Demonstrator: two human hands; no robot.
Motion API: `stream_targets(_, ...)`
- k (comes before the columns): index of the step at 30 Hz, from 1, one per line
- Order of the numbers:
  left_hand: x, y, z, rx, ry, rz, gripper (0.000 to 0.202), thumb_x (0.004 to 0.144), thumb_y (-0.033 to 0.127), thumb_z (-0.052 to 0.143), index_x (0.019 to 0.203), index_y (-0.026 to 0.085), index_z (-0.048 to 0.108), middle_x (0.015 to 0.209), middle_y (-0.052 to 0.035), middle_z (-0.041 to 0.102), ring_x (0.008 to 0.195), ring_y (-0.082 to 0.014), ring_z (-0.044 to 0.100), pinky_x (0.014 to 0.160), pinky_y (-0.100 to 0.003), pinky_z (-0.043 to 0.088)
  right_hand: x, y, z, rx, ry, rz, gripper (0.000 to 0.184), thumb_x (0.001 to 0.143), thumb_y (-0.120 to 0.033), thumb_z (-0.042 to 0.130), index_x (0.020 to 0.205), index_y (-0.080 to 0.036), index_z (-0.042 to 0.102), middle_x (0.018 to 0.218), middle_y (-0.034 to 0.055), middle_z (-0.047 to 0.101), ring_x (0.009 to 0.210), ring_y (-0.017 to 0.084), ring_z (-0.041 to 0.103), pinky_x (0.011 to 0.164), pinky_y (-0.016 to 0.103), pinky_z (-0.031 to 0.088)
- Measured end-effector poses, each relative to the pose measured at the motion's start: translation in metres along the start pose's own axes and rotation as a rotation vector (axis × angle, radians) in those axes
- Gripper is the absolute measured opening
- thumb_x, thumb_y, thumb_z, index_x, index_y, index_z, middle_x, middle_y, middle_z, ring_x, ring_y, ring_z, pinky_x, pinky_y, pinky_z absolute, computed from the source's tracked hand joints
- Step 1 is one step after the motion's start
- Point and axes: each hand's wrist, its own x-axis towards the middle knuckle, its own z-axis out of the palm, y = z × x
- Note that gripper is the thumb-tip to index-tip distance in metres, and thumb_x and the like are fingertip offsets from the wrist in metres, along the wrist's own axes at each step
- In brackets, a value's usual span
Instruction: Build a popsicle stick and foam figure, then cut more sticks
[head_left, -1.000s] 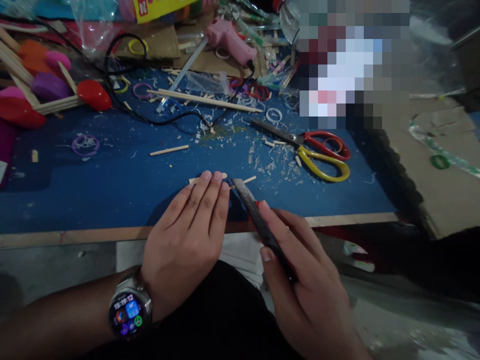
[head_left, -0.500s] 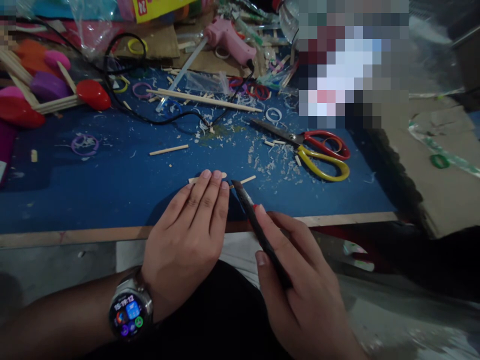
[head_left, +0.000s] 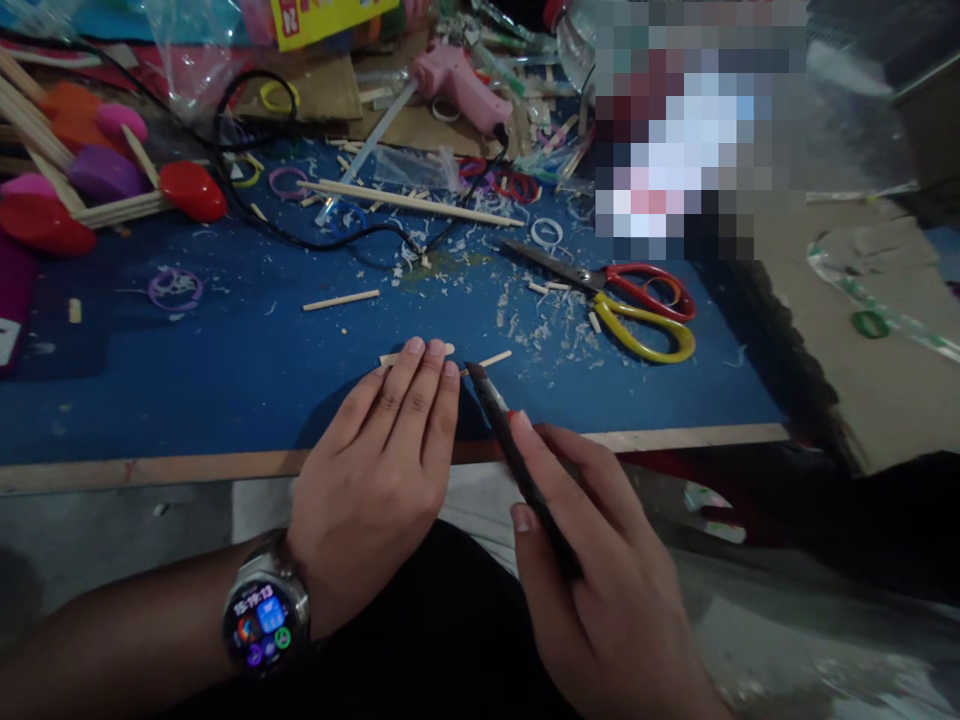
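My left hand lies flat with its fingers stretched out, pressing thin wooden sticks against the blue tabletop. One stick end pokes out to the right of the fingertips, and a flat piece shows at their left. My right hand is closed around a black utility knife with a red slider under a finger. Its blade tip touches or hovers just over the stick beside my left fingertips; which one I cannot tell. A short loose stick lies beyond my left hand.
Scissors with red and yellow handles lie at the right amid shavings. Behind are a long pair of sticks, a black cord and a pink glue gun. A stick model with red plastic spoons stands left; cardboard lies right.
Both hands and the knife hold nearly the same place. The view has shifted very slightly; nothing is taken up or let go.
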Motion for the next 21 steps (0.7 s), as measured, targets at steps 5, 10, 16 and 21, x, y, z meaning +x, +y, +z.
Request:
stream_targets(5,0.0,0.0,0.0,0.004,0.001,-0.005,0.048,0.103,0.013,0.042,0.145,-0.006,0.052,0.152,-0.0259,0.053,0.142,-0.0358,0.054,0.111,-0.046,0.054,-0.001,-0.002,-0.001,-0.012,-0.001,-0.001,0.058,0.098,-0.009,0.047,0.156,-0.017,0.045,0.137,0.015,0.057,0.124,0.021,0.062,0.092,0.031,0.063)
stream_targets(10,0.0,0.001,0.0,-0.019,-0.008,-0.01,0.049,0.103,0.016,0.044,0.146,-0.006,0.051,0.152,-0.0269,0.052,0.143,-0.0365,0.053,0.113,-0.047,0.052,0.0,-0.004,-0.006,-0.044,-0.033,0.011,0.061,0.097,-0.01,0.048,0.157,-0.02,0.043,0.138,0.0161,0.058,0.121,0.025,0.066,0.067,0.027,0.065)
stream_targets(16,0.0,0.0,0.001,-0.056,0.019,-0.031,0.046,0.104,0.011,0.041,0.146,-0.004,0.052,0.152,-0.0248,0.053,0.142,-0.0344,0.054,0.112,-0.045,0.053,0.006,-0.008,-0.01,-0.077,-0.052,-0.001,0.059,0.095,-0.01,0.048,0.154,-0.017,0.047,0.136,0.0166,0.061,0.116,0.025,0.07,0.06,0.026,0.064)
stream_targets(21,0.001,-0.001,0.002,-0.043,0.045,-0.026,0.044,0.105,0.01,0.039,0.144,-0.002,0.055,0.15,-0.0219,0.055,0.14,-0.0325,0.057,0.11,-0.042,0.054,0.011,-0.008,-0.01,-0.098,-0.047,0.0,0.056,0.095,-0.014,0.048,0.151,-0.017,0.05,0.134,0.0153,0.064,0.115,0.025,0.071,0.063,0.027,0.066)
